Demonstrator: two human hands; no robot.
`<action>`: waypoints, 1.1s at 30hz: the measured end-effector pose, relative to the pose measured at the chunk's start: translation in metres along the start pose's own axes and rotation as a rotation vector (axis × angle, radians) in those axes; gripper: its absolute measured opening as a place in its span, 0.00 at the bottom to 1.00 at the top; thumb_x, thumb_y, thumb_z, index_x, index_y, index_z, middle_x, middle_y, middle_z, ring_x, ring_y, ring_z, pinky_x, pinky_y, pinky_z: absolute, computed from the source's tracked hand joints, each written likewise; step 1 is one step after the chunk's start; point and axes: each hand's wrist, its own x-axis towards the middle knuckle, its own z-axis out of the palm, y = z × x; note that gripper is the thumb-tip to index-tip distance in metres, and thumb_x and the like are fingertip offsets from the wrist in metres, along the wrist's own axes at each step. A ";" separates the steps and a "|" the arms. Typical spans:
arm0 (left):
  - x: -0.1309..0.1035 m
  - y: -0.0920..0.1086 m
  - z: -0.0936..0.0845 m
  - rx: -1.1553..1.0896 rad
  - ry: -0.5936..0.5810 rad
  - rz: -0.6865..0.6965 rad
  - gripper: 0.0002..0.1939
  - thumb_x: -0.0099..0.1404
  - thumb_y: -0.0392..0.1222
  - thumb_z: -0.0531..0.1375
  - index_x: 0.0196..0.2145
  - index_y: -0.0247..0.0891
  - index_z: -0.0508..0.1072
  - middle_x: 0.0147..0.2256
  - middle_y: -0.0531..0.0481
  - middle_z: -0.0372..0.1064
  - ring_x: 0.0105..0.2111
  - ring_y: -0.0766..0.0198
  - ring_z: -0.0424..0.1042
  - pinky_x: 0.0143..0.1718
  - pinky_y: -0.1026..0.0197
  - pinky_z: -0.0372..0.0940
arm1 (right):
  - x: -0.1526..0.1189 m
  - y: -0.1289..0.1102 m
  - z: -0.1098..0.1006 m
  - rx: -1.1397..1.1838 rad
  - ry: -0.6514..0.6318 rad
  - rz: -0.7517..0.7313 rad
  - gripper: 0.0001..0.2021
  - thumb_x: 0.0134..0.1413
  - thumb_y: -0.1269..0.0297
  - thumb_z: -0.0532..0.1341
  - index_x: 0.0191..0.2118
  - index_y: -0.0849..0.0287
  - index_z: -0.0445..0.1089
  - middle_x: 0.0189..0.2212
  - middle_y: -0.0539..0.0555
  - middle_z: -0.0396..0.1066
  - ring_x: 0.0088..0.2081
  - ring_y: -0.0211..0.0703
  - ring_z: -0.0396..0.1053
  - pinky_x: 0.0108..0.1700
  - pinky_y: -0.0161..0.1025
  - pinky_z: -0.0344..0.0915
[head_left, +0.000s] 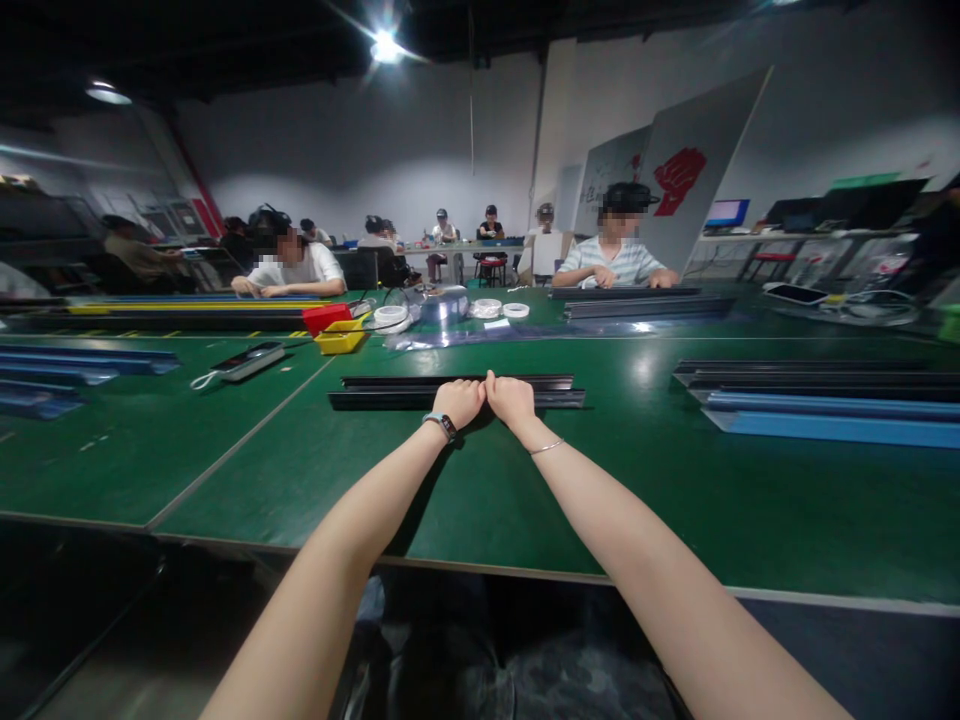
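Two long black profiles lie side by side across the green table (pixel 300 480), the near black profile (pixel 390 401) in front of the far black profile (pixel 405 380). My left hand (pixel 460 402) is closed over the middle of the near profile, with a band on the wrist. Right beside it, my right hand (pixel 511 398) is closed over the same profile, its thumb raised against the left hand. Both hands hide the profiles' middle part, and fingertips are out of sight.
Blue profiles (pixel 840 425) and black ones lie at the right, more blue ones (pixel 45 395) at the left. A phone-like device (pixel 247 364), a yellow bin (pixel 341 337), a red bin (pixel 324 318) and white rolls (pixel 390 318) stand further back. People sit across the table.
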 end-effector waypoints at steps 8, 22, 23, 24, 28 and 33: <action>-0.001 -0.001 0.001 0.017 0.018 0.005 0.21 0.62 0.44 0.38 0.27 0.34 0.66 0.26 0.45 0.65 0.29 0.64 0.63 0.29 0.63 0.54 | 0.000 0.000 -0.001 -0.006 0.016 -0.022 0.28 0.55 0.58 0.35 0.28 0.63 0.70 0.25 0.59 0.69 0.29 0.41 0.66 0.29 0.34 0.56; -0.001 -0.003 0.002 0.014 -0.010 -0.015 0.22 0.62 0.44 0.38 0.28 0.34 0.67 0.26 0.45 0.66 0.28 0.64 0.65 0.28 0.63 0.55 | 0.002 0.001 0.001 -0.017 -0.014 -0.043 0.28 0.54 0.57 0.37 0.27 0.68 0.70 0.22 0.62 0.69 0.28 0.41 0.66 0.30 0.34 0.56; -0.001 -0.003 0.003 0.014 -0.015 -0.012 0.22 0.62 0.44 0.37 0.28 0.34 0.67 0.26 0.45 0.66 0.28 0.64 0.65 0.28 0.63 0.54 | 0.003 0.001 0.001 -0.014 -0.008 -0.037 0.28 0.54 0.57 0.37 0.26 0.68 0.70 0.22 0.62 0.68 0.27 0.42 0.66 0.30 0.35 0.56; 0.000 -0.003 0.003 0.015 -0.019 -0.009 0.22 0.62 0.44 0.37 0.28 0.34 0.67 0.26 0.45 0.66 0.28 0.64 0.65 0.28 0.63 0.54 | 0.004 0.001 0.001 -0.012 -0.003 -0.034 0.28 0.54 0.57 0.37 0.25 0.67 0.70 0.22 0.62 0.68 0.27 0.42 0.66 0.30 0.35 0.57; 0.000 -0.005 0.005 0.033 -0.020 -0.006 0.23 0.62 0.45 0.36 0.27 0.34 0.68 0.26 0.45 0.65 0.27 0.63 0.65 0.27 0.62 0.54 | 0.004 0.001 0.002 -0.010 -0.003 -0.049 0.27 0.54 0.58 0.38 0.25 0.67 0.70 0.22 0.61 0.69 0.27 0.42 0.66 0.30 0.35 0.57; 0.000 -0.004 0.006 0.033 -0.018 -0.018 0.25 0.62 0.46 0.36 0.27 0.33 0.68 0.26 0.44 0.65 0.28 0.63 0.64 0.28 0.63 0.54 | 0.001 0.003 0.002 -0.013 -0.026 -0.099 0.27 0.54 0.59 0.37 0.28 0.67 0.70 0.23 0.61 0.69 0.28 0.41 0.66 0.30 0.34 0.56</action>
